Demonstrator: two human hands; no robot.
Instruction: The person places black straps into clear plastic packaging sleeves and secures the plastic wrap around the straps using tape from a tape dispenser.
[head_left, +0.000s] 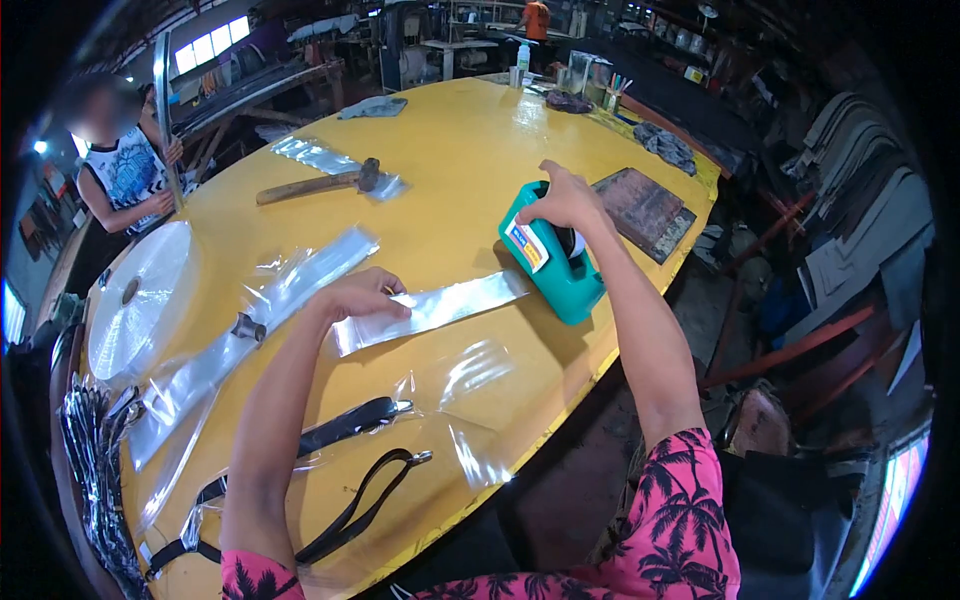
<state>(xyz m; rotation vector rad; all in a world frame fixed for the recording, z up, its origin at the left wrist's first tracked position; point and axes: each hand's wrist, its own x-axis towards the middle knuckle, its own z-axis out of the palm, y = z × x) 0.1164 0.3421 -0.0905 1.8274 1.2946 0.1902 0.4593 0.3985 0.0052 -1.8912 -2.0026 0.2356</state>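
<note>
My left hand (370,297) is closed, pinching the near end of a clear plastic strip (465,302) that lies on the yellow table (440,150). My right hand (572,203) grips the upper part of a teal plastic jug (578,292), which leans at a slant beside the strip's far end. A label shows on the jug's side; its opening is partly hidden by my fingers. Left of my left hand runs a longer clear plastic sheet (210,365) with a small dark metal piece (248,327) on it. Black straps with buckles (350,425) lie below my left forearm.
A wooden-handled hammer (312,187) rests across more plastic. At left lie a clear plastic roll (150,325) and a bundle of black straps (95,450). A dark slab (640,208), rags (665,145) and a pump bottle (523,58) sit farther off. A person (125,170) stands at left holding a long bar.
</note>
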